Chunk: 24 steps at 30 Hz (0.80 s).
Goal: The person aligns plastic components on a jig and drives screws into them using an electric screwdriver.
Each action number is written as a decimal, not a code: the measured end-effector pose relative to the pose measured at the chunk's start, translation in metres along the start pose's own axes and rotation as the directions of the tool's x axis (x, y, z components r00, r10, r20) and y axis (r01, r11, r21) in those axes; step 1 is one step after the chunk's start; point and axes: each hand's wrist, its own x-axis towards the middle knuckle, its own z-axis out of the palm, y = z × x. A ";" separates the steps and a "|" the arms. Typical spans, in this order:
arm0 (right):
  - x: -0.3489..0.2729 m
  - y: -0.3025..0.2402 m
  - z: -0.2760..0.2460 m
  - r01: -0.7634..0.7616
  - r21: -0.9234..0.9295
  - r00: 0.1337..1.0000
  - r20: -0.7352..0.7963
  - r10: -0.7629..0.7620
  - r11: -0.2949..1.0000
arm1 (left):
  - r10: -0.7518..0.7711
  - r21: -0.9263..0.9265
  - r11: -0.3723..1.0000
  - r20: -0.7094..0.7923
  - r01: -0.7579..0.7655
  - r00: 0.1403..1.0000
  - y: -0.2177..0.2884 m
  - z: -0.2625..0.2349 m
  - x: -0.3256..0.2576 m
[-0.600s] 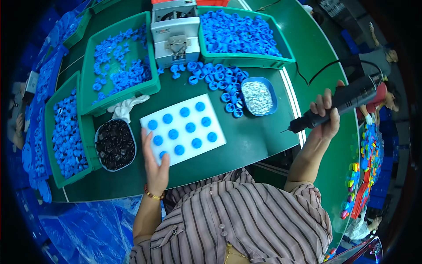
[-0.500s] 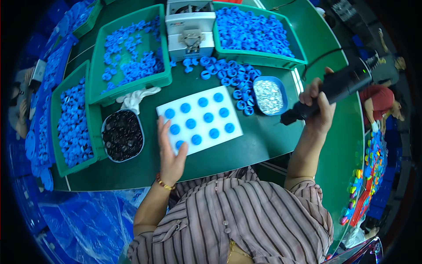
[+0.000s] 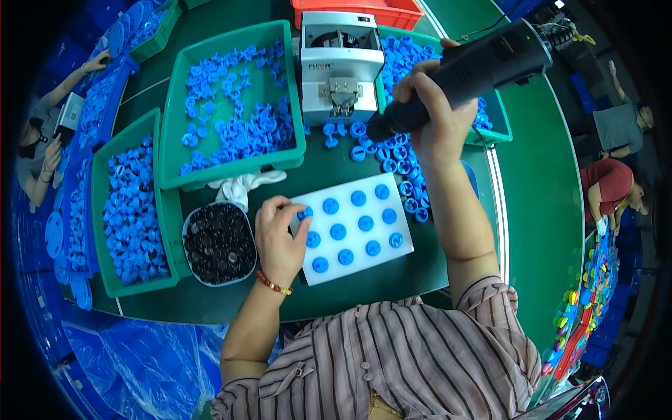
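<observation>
left hand (image 3: 281,236) pinching corner blue disc (image 3: 305,212) on white board (image 3: 348,213), right hand (image 3: 444,115) gripping black electric screwdriver (image 3: 493,63), loose blue rings (image 3: 401,152) on green tabletop (image 3: 420,269)

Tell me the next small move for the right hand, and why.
Probably bring the black power tool toward the white board's far-left blue piece: the left hand is at that piece, while the right hand holds the tool away from the board.
</observation>
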 end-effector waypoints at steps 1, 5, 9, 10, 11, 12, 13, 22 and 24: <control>0.009 0.008 0.004 0.042 0.007 0.999 -0.004 -0.042 0.999 | -0.003 0.002 1.000 -0.002 0.003 1.000 0.000 0.001 -0.001; 0.037 0.034 0.017 0.159 0.053 0.987 -0.004 -0.159 0.986 | -0.011 -0.007 1.000 0.040 0.012 0.999 -0.001 -0.002 0.001; 0.043 0.048 0.024 0.150 0.036 0.989 0.004 -0.150 0.988 | -0.038 -0.012 0.999 0.063 0.039 0.997 0.000 -0.004 0.003; 0.042 0.051 0.024 0.148 -0.028 0.989 0.013 -0.147 0.989 | -0.041 -0.015 0.999 0.065 0.042 0.997 0.000 -0.005 0.003; 0.042 0.052 0.024 0.145 -0.091 0.989 0.021 -0.144 0.985 | -0.041 -0.007 0.999 0.057 0.042 0.998 0.000 -0.004 0.003; 0.042 0.054 0.025 0.142 -0.092 0.990 0.023 -0.141 0.986 | -0.042 0.004 0.999 0.045 0.042 0.998 0.000 -0.005 0.003; 0.042 0.055 0.025 0.143 -0.092 0.990 0.026 -0.141 0.985 | -0.046 0.003 0.999 0.045 0.045 0.998 0.000 -0.005 0.003; 0.038 0.059 0.020 0.150 -0.137 0.988 0.047 -0.144 0.979 | -0.049 -0.002 0.999 0.047 0.049 0.998 -0.003 -0.003 0.002; 0.037 0.060 0.021 0.153 -0.146 0.988 0.048 -0.148 0.977 | -0.048 0.006 0.999 0.046 0.048 0.998 -0.002 -0.004 0.001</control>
